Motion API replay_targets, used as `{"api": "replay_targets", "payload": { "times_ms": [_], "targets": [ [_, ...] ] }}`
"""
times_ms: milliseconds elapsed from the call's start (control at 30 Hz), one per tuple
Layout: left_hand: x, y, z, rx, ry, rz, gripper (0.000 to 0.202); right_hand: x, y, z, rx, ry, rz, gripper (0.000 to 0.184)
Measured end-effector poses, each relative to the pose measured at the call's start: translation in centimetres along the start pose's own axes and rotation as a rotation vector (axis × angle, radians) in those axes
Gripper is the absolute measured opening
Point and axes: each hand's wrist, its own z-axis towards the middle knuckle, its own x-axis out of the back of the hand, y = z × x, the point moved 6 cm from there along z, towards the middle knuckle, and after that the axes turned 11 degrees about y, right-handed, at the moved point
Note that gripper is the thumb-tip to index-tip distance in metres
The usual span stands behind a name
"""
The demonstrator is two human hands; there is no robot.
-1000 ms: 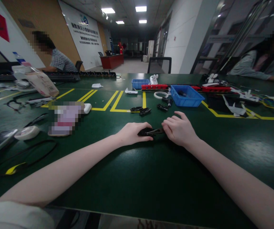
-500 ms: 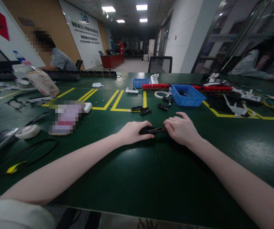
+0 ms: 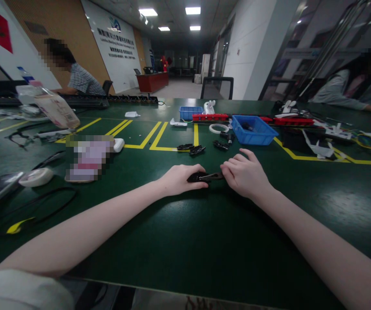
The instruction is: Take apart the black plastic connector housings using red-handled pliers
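Over the last second very little has changed: our left hand (image 3: 180,180) is clamped on the black piece (image 3: 201,177) just as it was, its fingers along the far side and its thumb along the side towards us. Our right hand (image 3: 245,174) drew slightly away and has eased back a little, its fingers curled together on the slim right-hand end of that piece, with one finger raised clear. The held piece lies level between the two hands, near the middle of the tabletop's (image 3: 185,241) width, well in from the near edge; whether it rests on the surface or is just above it, we cannot tell. We also cannot tell whether the slim end is part of the same piece or a separate one. So we judge that the handling is at much the same stage, with only small adjustments made and nothing let go. Towards the far edge, the loose black parts (image 3: 197,150) lie where they lay, and beyond them to the right the blue bin (image 3: 253,137) stands unmoved. The bare stretch of tabletop between our hands and the near edge gives our forearms plenty of room.
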Motion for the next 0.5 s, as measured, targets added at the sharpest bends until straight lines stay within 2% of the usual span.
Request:
{"api": "replay_targets", "payload": {
  "times_ms": [267, 500],
  "targets": [
    [-0.21, -0.35, 0.09, 0.033, -0.005, 0.02, 0.034, -0.3, -0.07, -0.11, -0.057, -0.04, 0.03, 0.044],
    [-0.24, 0.0, 0.12, 0.012, -0.041, -0.006, 0.033, -0.66, 0.5, -0.06, -0.024, -0.062, 0.079, 0.041]
  ]
}}
